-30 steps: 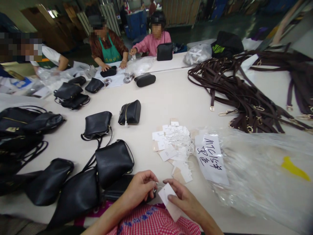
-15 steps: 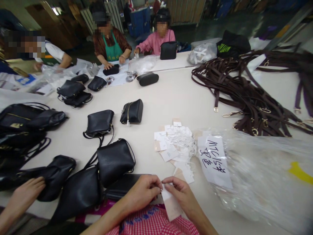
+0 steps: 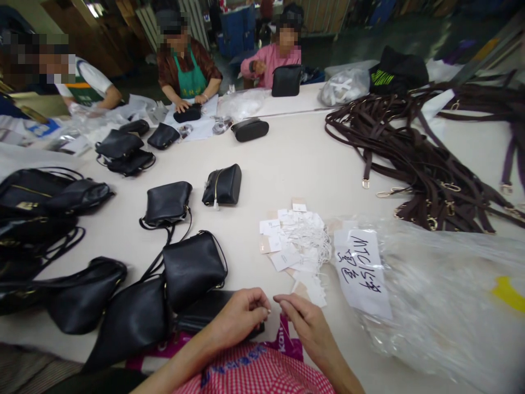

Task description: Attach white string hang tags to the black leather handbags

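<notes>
In front of my apron, my left hand has its fingers curled in a pinch, with a tiny white bit at the fingertips. My right hand faces it across a narrow gap, thumb against the fingers; what it holds, if anything, is hidden. Just beyond lies a pile of paper hang tags with white strings. Beside my left hand a black leather bag overlaps other black bags, including a flat one partly hidden behind my wrist.
A large clear plastic bag with a handwritten paper label lies at right. Behind it is a heap of dark brown straps with metal clips. More black bags cover the left side. Several co-workers sit across the table.
The beige-and-white tag between my hands is out of sight, and my fingertips have moved slightly apart. A co-worker's hand at the left has left the black bag. The pink-sleeved person's hand is raised.
</notes>
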Tool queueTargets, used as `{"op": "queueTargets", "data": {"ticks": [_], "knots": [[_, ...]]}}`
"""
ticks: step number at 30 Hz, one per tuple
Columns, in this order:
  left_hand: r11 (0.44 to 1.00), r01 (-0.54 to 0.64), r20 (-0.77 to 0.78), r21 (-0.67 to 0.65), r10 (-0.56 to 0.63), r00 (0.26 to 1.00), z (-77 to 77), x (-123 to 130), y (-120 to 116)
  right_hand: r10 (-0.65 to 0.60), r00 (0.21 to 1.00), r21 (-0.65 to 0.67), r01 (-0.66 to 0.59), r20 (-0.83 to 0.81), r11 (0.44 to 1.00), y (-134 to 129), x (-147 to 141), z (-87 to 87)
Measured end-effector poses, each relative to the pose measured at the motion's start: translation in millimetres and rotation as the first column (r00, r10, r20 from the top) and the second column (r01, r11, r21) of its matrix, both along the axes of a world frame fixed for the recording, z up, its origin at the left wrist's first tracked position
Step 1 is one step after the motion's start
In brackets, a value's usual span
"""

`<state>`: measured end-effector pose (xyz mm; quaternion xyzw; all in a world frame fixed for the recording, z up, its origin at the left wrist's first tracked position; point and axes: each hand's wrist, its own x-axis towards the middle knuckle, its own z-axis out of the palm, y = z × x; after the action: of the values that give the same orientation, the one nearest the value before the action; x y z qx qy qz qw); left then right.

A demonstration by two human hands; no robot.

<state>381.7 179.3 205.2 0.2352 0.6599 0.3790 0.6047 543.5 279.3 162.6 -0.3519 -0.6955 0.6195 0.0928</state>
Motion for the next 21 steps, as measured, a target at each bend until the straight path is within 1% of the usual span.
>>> {"op": "queueTargets", "data": {"ticks": [1,2,4,5,7,9,11,13,14,16,18,20,21], "knots": [[1.0,0.005,-0.052,0.029,-0.003,0.999,2.5,-0.7,0.5,-0.028,1.0,-0.049,0.027,-0.009,0.998,-2.6,0.8,0.1],[0.998,0.011,-0.11,0.068,-0.003,0.994,5.2,-1.4,0.9,-0.058,0.998,-0.068,0.057,-0.017,0.996,-5.5,1.6,0.1],[0.989,0.01,-0.182,0.144,0.017,0.983,9.8,-2.2,1.6,-0.107,0.994,-0.028,0.106,-0.035,0.994,-11.2,2.4,0.4],[0.986,0.006,-0.159,0.164,0.021,0.987,11.2,-2.2,2.0,-0.118,0.992,0.012,0.119,-0.05,0.993,-13.3,1.9,0.9],[0.989,-0.008,-0.008,0.146,0.009,1.0,11.5,-1.3,2.5,-0.119,0.989,0.066,0.124,-0.083,0.99,-15.4,-1.0,1.9],[0.993,-0.023,0.134,0.113,0.008,0.991,9.0,0.2,2.8,-0.129,0.985,0.056,0.137,-0.116,0.989,-14.7,-5.9,2.7],[0.995,-0.046,0.196,0.092,0.027,0.98,5.0,1.4,2.6,-0.167,0.978,-0.02,0.166,-0.121,0.986,-12.3,-10.4,3.0],[0.995,-0.074,0.202,0.063,0.059,0.978,0.7,1.4,1.9,-0.221,0.97,-0.154,0.204,-0.102,0.967,-10.0,-12.2,3.0],[0.995,-0.09,0.202,0.045,0.079,0.976,-1.3,1.0,1.5,-0.253,0.965,-0.234,0.229,-0.076,0.945,-9.2,-11.7,2.8],[0.992,-0.126,0.205,0.015,0.12,0.971,-4.3,-0.1,0.6,-0.311,0.95,-0.377,0.284,-0.012,0.882,-9.0,-8.7,2.1],[0.987,-0.161,0.216,0.006,0.156,0.964,-5.5,-1.0,0.1,-0.361,0.932,-0.481,0.332,0.033,0.811,-10.3,-5.0,1.6],[0.986,-0.166,0.218,0.003,0.162,0.962,-4.5,-1.1,0.0,-0.379,0.925,-0.565,0.329,0.032,0.756,-12.6,-3.1,1.7],[0.987,-0.16,0.215,0.001,0.156,0.964,-3.3,-0.8,0.2,-0.378,0.925,-0.598,0.315,0.02,0.738,-13.8,-3.2,2.1]]}}
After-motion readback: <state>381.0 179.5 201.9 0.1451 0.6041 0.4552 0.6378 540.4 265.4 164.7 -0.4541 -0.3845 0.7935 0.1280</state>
